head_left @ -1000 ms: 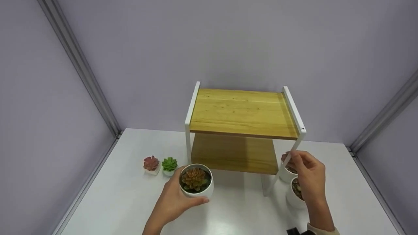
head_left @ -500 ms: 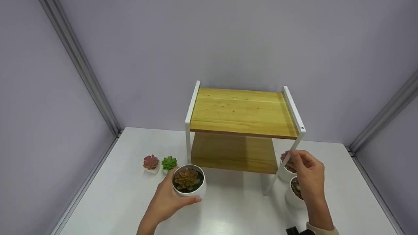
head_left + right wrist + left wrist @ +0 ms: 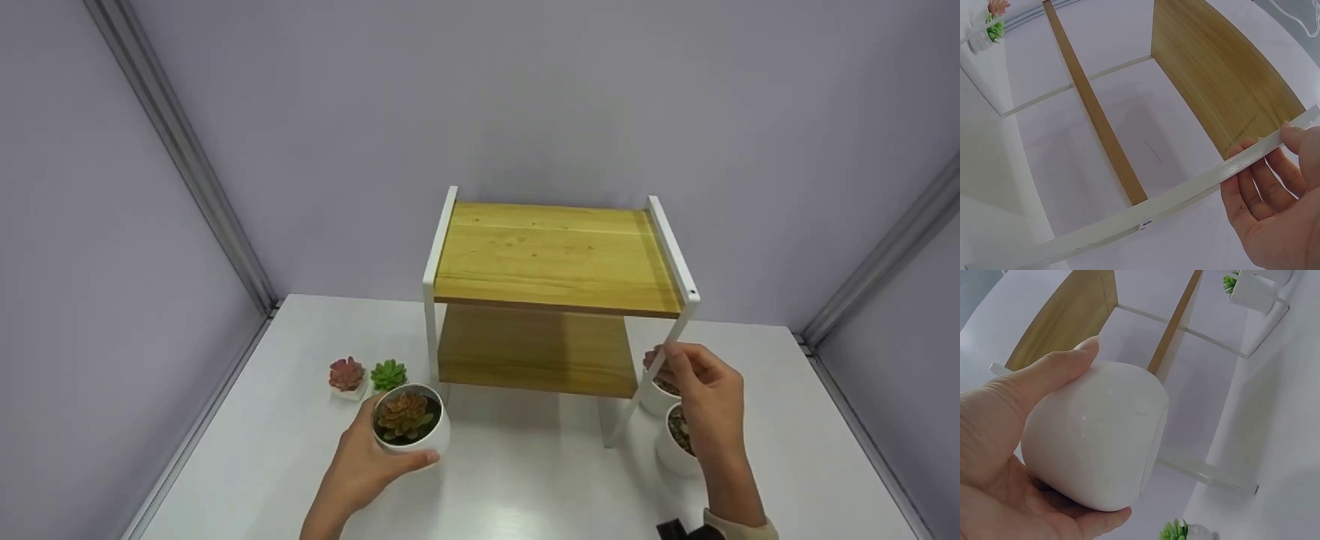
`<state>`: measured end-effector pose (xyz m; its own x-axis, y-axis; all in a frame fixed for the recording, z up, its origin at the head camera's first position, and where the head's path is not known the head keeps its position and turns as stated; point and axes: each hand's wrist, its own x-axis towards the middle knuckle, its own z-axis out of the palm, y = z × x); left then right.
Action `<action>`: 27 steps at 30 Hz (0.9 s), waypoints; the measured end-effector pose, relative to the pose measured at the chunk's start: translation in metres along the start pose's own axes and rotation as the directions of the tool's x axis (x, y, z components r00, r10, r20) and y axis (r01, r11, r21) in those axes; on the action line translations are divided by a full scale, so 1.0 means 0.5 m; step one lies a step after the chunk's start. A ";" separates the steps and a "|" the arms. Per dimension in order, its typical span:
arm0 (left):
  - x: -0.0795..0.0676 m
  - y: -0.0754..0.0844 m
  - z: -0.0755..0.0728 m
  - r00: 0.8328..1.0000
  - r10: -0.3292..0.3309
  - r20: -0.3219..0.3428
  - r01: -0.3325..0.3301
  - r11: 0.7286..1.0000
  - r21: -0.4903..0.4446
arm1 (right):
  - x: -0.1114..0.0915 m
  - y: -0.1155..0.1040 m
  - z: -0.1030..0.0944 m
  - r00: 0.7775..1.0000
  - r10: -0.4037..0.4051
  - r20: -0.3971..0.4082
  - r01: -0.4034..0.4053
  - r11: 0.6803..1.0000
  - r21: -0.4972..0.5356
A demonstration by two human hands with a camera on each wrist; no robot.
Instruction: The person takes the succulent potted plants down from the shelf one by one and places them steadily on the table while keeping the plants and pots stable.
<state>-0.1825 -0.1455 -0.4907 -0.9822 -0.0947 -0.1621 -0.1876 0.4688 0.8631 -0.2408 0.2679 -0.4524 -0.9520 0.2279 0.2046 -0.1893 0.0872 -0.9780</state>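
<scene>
In the head view my left hand (image 3: 352,461) grips a white round potted succulent (image 3: 437,439) with brownish-orange leaves. It is over the table, in front of the shelf's left side. The left wrist view shows the thumb and fingers spread round the smooth white pot (image 3: 1095,433), its plant hidden there. My right hand (image 3: 712,405) holds the front right upright (image 3: 656,367) of a two-tier wooden shelf (image 3: 559,255). In the right wrist view the right hand (image 3: 1280,208) has its thumb on one side of the white upright (image 3: 1196,183) and fingers on the other.
A small red succulent (image 3: 346,375) and a green one (image 3: 388,374) stand left of the shelf. Right of it are two white pots, a nearer one (image 3: 675,456) and a farther one (image 3: 654,401), partly hidden by my right hand. Walls enclose the white table (image 3: 247,457).
My left hand has moved left and slightly nearer to me with the potted succulent. My right hand stays on the upright, and the shelf has kept its place.
</scene>
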 end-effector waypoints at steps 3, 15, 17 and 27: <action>0.001 -0.011 -0.003 0.999 -0.033 -0.008 0.033 0.999 0.009 | -0.002 0.000 0.000 1.000 0.013 -0.010 -0.013 0.999 -0.031; 0.020 -0.056 -0.012 0.990 -0.129 -0.050 0.133 0.988 0.076 | 0.002 0.003 0.008 1.000 0.001 -0.014 -0.001 1.000 0.004; 0.021 -0.063 -0.014 0.989 -0.132 -0.060 0.137 0.987 0.080 | 0.001 0.003 0.007 1.000 0.007 -0.014 -0.007 1.000 -0.002; 0.028 -0.091 -0.023 0.982 -0.128 -0.138 0.143 0.985 0.101 | -0.001 0.000 0.002 0.999 0.044 -0.020 -0.045 0.999 -0.020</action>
<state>-0.1878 -0.1781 -0.5271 -0.9398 -0.2740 -0.2043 -0.3257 0.5367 0.7784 -0.2404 0.2668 -0.4525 -0.9543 0.2512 0.1619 -0.1418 0.0962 -0.9852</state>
